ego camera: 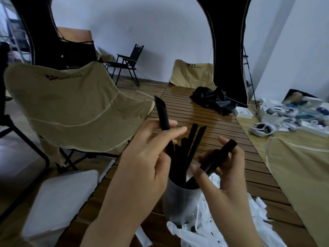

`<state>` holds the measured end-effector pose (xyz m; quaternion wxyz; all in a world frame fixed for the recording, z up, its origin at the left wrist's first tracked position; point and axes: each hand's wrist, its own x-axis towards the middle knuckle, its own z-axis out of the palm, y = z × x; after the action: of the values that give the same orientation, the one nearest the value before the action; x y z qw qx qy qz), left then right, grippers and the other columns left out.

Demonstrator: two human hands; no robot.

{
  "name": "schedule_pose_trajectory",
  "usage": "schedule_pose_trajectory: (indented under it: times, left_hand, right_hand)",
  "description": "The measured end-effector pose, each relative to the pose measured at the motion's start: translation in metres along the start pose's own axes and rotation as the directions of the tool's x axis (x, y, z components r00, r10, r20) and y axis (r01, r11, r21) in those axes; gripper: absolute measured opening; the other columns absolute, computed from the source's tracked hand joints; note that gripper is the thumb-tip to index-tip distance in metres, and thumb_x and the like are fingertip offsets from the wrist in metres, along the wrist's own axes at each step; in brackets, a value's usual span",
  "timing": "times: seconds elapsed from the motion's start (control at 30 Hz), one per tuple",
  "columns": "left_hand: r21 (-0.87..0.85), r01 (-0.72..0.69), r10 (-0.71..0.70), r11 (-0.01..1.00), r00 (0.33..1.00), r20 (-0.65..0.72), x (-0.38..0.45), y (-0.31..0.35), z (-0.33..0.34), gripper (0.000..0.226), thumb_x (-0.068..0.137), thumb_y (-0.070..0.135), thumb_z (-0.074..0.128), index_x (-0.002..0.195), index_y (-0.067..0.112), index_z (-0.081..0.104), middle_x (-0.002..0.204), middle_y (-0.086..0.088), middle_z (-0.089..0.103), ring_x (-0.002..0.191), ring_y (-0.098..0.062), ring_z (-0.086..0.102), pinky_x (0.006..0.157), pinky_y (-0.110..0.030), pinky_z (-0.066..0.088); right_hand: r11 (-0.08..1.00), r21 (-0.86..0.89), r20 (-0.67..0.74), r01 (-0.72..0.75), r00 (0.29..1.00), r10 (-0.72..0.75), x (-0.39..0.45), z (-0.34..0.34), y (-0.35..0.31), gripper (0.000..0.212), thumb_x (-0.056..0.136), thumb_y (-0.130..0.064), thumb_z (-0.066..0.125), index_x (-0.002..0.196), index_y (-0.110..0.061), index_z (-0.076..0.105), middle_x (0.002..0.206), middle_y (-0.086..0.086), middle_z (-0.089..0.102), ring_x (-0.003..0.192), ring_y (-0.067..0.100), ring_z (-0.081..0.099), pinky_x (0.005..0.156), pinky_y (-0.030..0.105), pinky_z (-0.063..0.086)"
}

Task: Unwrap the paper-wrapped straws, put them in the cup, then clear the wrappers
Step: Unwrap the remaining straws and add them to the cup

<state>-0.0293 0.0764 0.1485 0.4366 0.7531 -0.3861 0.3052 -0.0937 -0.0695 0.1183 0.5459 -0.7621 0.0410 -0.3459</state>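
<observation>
Seen from the head camera, a person's two bare hands work over a grey cup [175, 202] that stands on a slatted wooden table [222, 139] in the lower middle of the frame. The left hand [147, 157], at centre, pinches a black straw [162, 116] between thumb and fingers; the straw rises tilted toward the upper left, its slanted tip well above the hand and its lower end pointing down toward the cup's mouth. The right hand [224, 172], just right of centre, has its fingers curled round a second black straw [220, 155] that lies slanted, its upper end poking out past the fingertips and its lower end reaching toward the cup's rim. Several more black straws [193, 139] stand bunched in the cup, leaning up and to the right between the two hands.

A heap of crumpled white paper wrappers [231, 227] lies on the table at the lower right, touching the base of the cup. A black cloth bundle [213, 100] sits at the far end of the table. A tan folding chair [71, 107] fills the left of the frame, with a second tan chair [192, 72] beyond the table and a black folding chair [128, 63] by the white wall. White boxes and headsets [277, 118] clutter the floor at the right edge.
</observation>
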Motion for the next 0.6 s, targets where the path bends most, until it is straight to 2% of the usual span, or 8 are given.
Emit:
schedule_pose_trajectory:
  times: [0.1,0.2,0.3,0.43,0.5,0.6]
  left_hand:
    - [0.101,-0.028,0.031,0.994,0.999,-0.026,0.002,0.003,-0.003,0.060,0.076,-0.019,0.052,0.123,0.018,0.063,0.130,0.001,0.052,0.112,-0.008,0.058,0.087,-0.022,0.052]
    - [0.211,-0.032,0.059,0.977,0.991,-0.122,0.003,0.005,-0.007,0.050,0.078,-0.010,0.057,0.118,0.018,0.067,0.127,-0.002,0.054,0.108,-0.005,0.054,0.087,-0.014,0.048]
    - [0.234,0.057,-0.008,0.971,0.978,-0.208,0.000,0.001,-0.010,0.042,0.075,-0.005,0.071,0.110,0.017,0.069,0.123,-0.006,0.055,0.105,0.001,0.047,0.093,-0.007,0.041]
    - [0.271,0.174,-0.089,0.947,0.950,-0.299,-0.006,-0.009,-0.016,0.040,0.071,-0.002,0.079,0.106,0.017,0.071,0.123,-0.011,0.052,0.101,0.008,0.036,0.093,-0.001,0.034]
    - [0.287,0.228,-0.116,0.930,0.926,-0.360,-0.006,-0.011,-0.020,0.040,0.073,0.003,0.077,0.110,0.019,0.070,0.127,-0.013,0.047,0.105,0.003,0.038,0.091,-0.002,0.035]
    - [0.280,0.367,-0.233,0.887,0.880,-0.415,-0.005,-0.012,-0.023,0.039,0.078,0.017,0.068,0.116,0.024,0.063,0.131,-0.010,0.043,0.108,-0.012,0.047,0.077,-0.010,0.040]
  right_hand:
    - [1.000,-0.005,-0.011,0.001,1.000,-0.001,0.001,-0.001,0.000,0.051,0.078,-0.009,0.071,0.117,-0.030,0.046,0.093,-0.009,0.067,0.089,0.009,0.065,0.074,0.015,0.049]
    - [1.000,-0.018,0.011,0.001,1.000,0.000,0.001,0.000,-0.001,0.044,0.079,-0.010,0.070,0.112,-0.029,0.049,0.092,-0.010,0.068,0.088,0.009,0.065,0.073,0.014,0.048]
    - [0.999,-0.044,0.044,0.015,0.999,-0.013,-0.002,0.002,-0.003,0.039,0.080,-0.010,0.070,0.108,-0.029,0.051,0.091,-0.015,0.068,0.090,0.002,0.064,0.074,0.009,0.045]
    - [0.998,-0.063,0.061,0.007,0.998,-0.003,-0.003,0.004,-0.003,0.039,0.081,-0.006,0.068,0.106,-0.030,0.050,0.089,-0.018,0.066,0.089,0.000,0.063,0.073,0.007,0.045]
    - [0.998,-0.062,0.054,-0.007,0.998,0.011,-0.004,0.004,-0.001,0.043,0.082,-0.006,0.068,0.111,-0.030,0.047,0.090,-0.017,0.066,0.090,0.000,0.063,0.075,0.009,0.047]
    - [0.997,-0.059,0.031,-0.041,0.999,0.043,-0.005,0.005,0.002,0.051,0.083,-0.009,0.068,0.122,-0.029,0.041,0.092,-0.012,0.067,0.095,0.001,0.063,0.081,0.011,0.048]
